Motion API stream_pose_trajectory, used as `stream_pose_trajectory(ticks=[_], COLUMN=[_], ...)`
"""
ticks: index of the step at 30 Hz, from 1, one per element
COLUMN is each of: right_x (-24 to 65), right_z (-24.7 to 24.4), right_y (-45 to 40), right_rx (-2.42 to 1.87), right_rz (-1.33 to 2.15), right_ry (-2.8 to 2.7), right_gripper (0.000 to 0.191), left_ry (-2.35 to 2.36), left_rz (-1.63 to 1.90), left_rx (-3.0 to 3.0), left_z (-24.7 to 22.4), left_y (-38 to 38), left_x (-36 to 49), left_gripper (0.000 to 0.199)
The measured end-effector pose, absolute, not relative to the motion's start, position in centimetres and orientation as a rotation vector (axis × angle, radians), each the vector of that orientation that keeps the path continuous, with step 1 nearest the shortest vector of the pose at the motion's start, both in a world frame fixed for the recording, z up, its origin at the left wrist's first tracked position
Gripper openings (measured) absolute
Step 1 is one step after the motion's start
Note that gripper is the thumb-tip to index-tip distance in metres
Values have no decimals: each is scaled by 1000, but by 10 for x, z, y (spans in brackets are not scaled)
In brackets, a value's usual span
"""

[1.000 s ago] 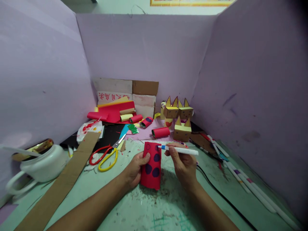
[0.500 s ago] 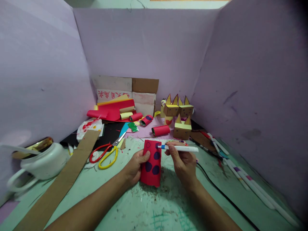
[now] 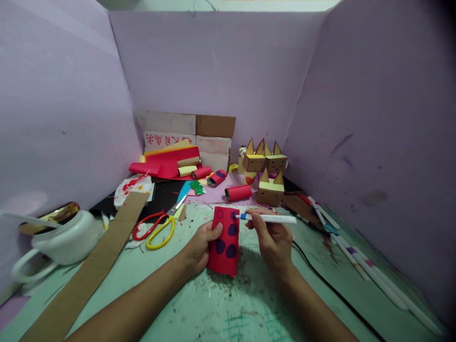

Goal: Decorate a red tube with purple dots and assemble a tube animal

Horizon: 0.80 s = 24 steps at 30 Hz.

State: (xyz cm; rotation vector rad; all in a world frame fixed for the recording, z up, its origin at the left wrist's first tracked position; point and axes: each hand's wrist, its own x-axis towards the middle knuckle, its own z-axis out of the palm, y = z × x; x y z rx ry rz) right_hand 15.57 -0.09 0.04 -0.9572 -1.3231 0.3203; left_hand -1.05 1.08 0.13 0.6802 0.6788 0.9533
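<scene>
Red paper, dotted with purple, sits at the centre of my view: the red paper piece (image 3: 224, 263) is upright in front of me over the bench (image 3: 185, 304), though I can't tell whether its lower edge touches the surface. I see the left hand (image 3: 200, 249) gripping its left side, thumb across the front, fingers closed on it. On the right, the fingers of the right hand (image 3: 273, 242) pinch a white marker (image 3: 278, 219), its tip pointing left at a partly coloured circle near the top corner; beside that circle is a bare outline, and below are three filled dots. Left of the hands I have scissors (image 3: 169, 217) with one red and one yellow handle, then a long cardboard strip (image 3: 92, 261) and a white pot (image 3: 69, 240). Behind the work lies a plain red tube (image 3: 238, 193), with three eared boxes (image 3: 270, 195) to its right. Farther right, a black cable (image 3: 331, 289) curves along the bench.
</scene>
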Motion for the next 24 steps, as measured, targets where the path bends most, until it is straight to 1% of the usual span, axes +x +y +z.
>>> stream_pose_trajectory(ticks=[5,15,20,24], right_x=[157,156,157,157], right_z=[2,-2,0,0], right_y=[0,-1,-1,0], right_rx=[-968,-929,-955,-961], right_rz=[282,378,309,294], right_ry=[-1315,-1341,-1338,-1314], right_gripper=[20,17,21,19], left_ry=[666,661,668,670], left_rz=[946,965,963,961], left_rx=[686,674,687,677], left_z=[2,2,3,3], left_y=[10,11,10,10], left_x=[-10,-10,-10,-10], left_gripper=[49,48,47,49])
